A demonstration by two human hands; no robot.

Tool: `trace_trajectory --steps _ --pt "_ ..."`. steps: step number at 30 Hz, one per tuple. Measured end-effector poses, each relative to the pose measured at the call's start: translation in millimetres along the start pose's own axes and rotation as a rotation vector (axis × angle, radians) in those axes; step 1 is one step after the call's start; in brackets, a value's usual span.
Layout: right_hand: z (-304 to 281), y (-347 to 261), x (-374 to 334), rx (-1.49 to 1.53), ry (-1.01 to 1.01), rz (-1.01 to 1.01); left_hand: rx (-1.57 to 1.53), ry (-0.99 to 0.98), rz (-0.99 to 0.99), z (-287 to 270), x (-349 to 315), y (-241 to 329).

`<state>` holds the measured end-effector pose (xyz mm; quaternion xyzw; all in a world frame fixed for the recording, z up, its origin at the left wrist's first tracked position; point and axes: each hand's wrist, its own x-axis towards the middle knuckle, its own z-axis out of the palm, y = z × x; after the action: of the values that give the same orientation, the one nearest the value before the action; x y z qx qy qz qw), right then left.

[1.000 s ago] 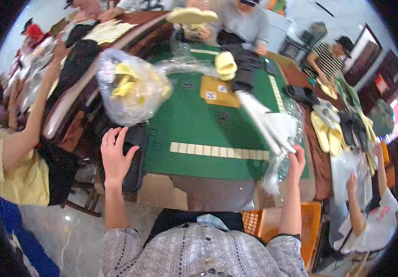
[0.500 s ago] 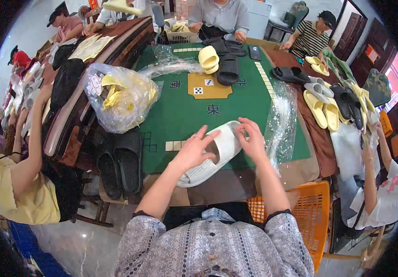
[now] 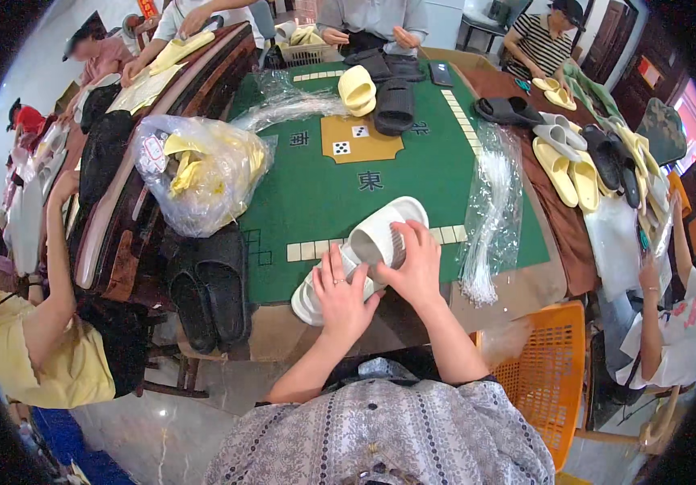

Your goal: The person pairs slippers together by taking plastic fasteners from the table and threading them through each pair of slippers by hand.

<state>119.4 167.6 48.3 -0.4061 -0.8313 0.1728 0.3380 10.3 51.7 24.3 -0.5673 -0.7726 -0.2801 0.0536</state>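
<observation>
A white slide slipper (image 3: pixel 386 225) lies slantwise at the near edge of the green table mat, strap end pointing away to the upper right. My left hand (image 3: pixel 343 297) lies on its heel half with the fingers spread flat, a ring on one finger. Curled around the strap's right side is my right hand (image 3: pixel 412 263), its thumb near the strap's opening. The hands hide part of the sole. To the left, a pair of black slippers (image 3: pixel 227 283) hangs at the table's edge, below a clear plastic bag (image 3: pixel 202 182) holding yellow pieces.
A bundle of white strips in clear plastic (image 3: pixel 489 218) lies right of my hands. Farther off are a yellow slipper (image 3: pixel 357 90), a black slipper (image 3: pixel 395 107) and a phone (image 3: pixel 441 74). An orange crate (image 3: pixel 550 380) stands at my right. Several people work around.
My left hand has shifted down onto the heel half, and my right hand has come from the toe to the strap's side. The slipper has turned slightly, and the view has shifted a little.
</observation>
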Motion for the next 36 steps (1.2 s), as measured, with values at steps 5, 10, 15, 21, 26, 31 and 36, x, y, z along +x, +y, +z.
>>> trace_trajectory --steps 5,10,15,21,26,31,36 --pt "-16.1 15.2 6.9 -0.067 0.198 -0.028 -0.074 -0.123 0.112 -21.8 6.0 -15.6" --pt "-82.6 48.4 42.0 -0.140 0.477 -0.124 -0.036 -0.230 0.311 -44.1 8.4 -67.8" --pt "-85.5 44.1 48.5 -0.017 0.179 -0.411 -0.239 -0.250 0.469 -51.5 15.8 -88.3" --pt "-43.2 36.9 35.6 -0.057 0.116 -0.383 -0.074 0.088 -0.112 -30.5 12.6 -53.2" --pt "-34.3 46.9 35.4 0.057 -0.102 -0.365 -0.240 -0.022 0.082 -11.4 19.1 -81.6" --pt "-6.6 48.1 31.3 0.046 0.002 -0.398 -0.362 -0.063 0.156 -5.8 17.6 -69.1" --pt "11.1 38.7 14.0 0.122 0.032 -0.148 -0.237 0.030 0.165 10.4 22.8 -52.1"
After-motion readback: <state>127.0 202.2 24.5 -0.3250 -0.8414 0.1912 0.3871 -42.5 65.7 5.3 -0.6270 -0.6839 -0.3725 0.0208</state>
